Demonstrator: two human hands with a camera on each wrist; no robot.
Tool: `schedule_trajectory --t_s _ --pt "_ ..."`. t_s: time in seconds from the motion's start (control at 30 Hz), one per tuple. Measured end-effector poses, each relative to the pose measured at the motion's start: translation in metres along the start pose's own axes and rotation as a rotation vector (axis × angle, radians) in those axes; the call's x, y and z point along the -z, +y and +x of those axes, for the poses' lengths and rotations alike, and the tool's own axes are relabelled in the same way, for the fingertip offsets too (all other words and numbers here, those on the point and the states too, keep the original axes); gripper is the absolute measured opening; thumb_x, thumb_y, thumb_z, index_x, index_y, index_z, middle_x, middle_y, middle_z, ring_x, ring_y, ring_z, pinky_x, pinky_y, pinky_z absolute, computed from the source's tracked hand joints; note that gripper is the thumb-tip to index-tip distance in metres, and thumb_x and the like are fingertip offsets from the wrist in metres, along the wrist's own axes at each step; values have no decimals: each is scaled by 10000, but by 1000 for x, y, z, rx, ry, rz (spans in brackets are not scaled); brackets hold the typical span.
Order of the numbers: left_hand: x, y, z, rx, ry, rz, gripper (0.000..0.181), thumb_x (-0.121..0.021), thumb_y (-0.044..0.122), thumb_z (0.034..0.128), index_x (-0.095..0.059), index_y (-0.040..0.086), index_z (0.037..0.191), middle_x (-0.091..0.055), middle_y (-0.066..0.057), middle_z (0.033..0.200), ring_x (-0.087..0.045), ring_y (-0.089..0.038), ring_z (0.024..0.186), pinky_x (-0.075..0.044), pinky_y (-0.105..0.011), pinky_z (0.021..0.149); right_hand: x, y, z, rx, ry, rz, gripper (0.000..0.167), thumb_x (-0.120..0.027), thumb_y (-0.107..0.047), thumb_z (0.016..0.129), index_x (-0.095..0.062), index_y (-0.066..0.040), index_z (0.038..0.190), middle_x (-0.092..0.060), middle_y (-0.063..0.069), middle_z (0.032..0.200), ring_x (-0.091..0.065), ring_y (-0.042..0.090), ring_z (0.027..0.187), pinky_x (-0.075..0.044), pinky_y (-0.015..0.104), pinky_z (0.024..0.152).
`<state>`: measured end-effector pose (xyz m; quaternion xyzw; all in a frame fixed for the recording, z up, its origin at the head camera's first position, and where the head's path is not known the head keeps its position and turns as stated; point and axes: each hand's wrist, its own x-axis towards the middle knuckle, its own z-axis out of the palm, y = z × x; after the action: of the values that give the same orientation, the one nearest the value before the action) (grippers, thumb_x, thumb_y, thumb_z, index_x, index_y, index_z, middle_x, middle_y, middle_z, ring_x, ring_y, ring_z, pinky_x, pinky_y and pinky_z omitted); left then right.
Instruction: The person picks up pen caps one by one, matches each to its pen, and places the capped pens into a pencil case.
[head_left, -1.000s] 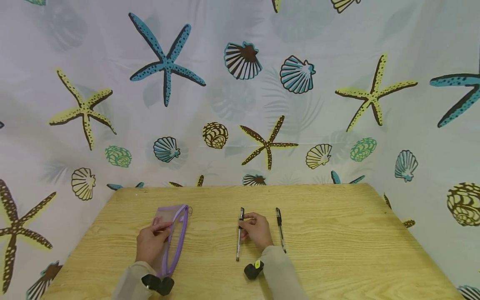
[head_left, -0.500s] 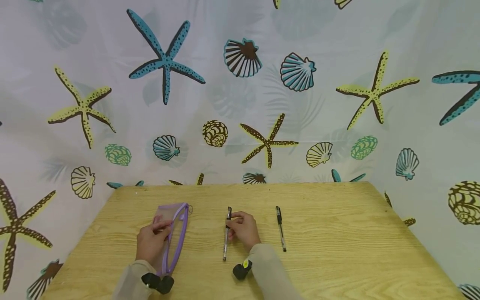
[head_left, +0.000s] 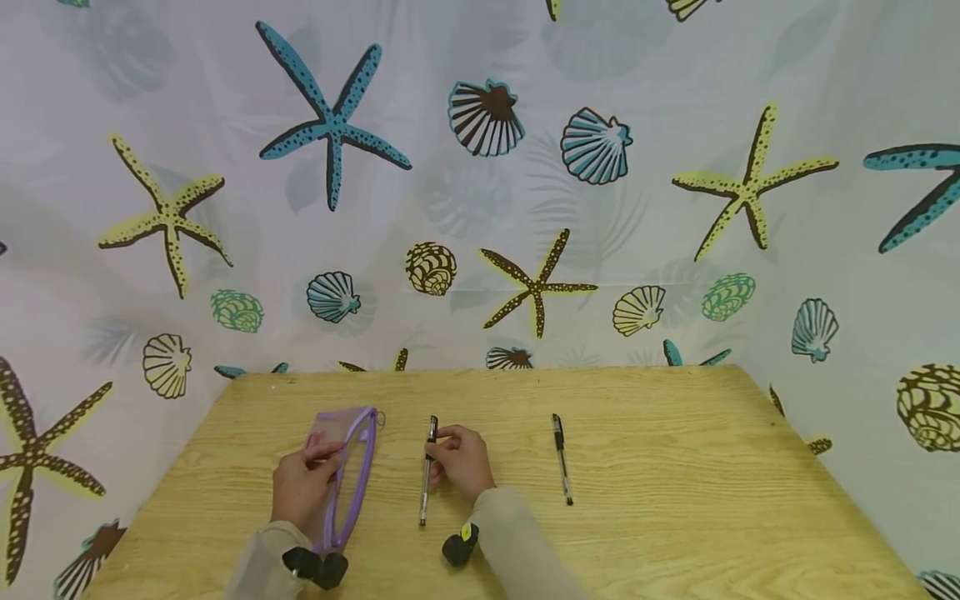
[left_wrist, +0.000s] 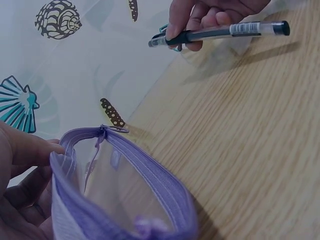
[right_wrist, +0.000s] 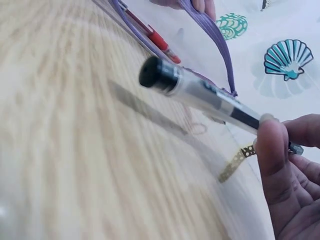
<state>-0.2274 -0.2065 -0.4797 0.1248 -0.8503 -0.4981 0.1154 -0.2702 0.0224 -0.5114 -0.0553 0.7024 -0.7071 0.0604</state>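
Observation:
A see-through zip pouch with purple edging [head_left: 365, 467] is on the left of the table. My left hand [head_left: 303, 487] pinches one side of its mouth, and the left wrist view shows the purple zip rim [left_wrist: 165, 185] spread apart. My right hand [head_left: 461, 460] pinches a clear pen with a black cap [head_left: 428, 475] near the capped end. That pen hangs above the wood, right of the pouch, its shadow below in the right wrist view. A red pen [right_wrist: 159, 41] appears at the pouch there; whether inside or behind, I cannot tell.
Another black-capped pen [head_left: 562, 458] lies on the wooden table [head_left: 675, 500], right of my right hand. A cloth with starfish and shells [head_left: 420, 192] hangs behind the table and along its sides. A small ring [head_left: 380, 421] is on the pouch's far corner.
My right hand has carried the held pen leftward, nearer the pouch and farther from the other black-capped pen. The left hand and the pouch have stayed in place.

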Motion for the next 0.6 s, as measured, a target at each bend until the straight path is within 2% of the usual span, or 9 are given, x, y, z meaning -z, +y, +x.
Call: schedule_trajectory --t_s 0.13,0.4,0.6 --pt "1 0 0 -8 7 5 202 -671 58 869 -727 -22 1046 -674 -36 783 -543 -78 667 -460 -176 562 -11 -2 1 -6 -18 14 257 -652 -43 896 -594 68 1121 -636 71 712 -582 107 471 -540 302 485" --pt "3 1 -1 -14 4 4 202 -675 59 869 -727 -25 1045 -680 -36 763 -544 -74 658 -461 -179 552 -32 -10 1 -41 -53 110 260 -645 -21 893 -587 92 1120 -637 91 710 -587 122 485 -555 336 515" --pt "4 1 -2 -17 -5 -6 204 -675 45 871 -719 -38 1051 -699 -80 837 -566 -46 667 -473 -170 566 -41 -9 4 -58 -53 134 254 -649 -22 891 -590 88 1112 -644 86 730 -581 105 478 -552 325 512"
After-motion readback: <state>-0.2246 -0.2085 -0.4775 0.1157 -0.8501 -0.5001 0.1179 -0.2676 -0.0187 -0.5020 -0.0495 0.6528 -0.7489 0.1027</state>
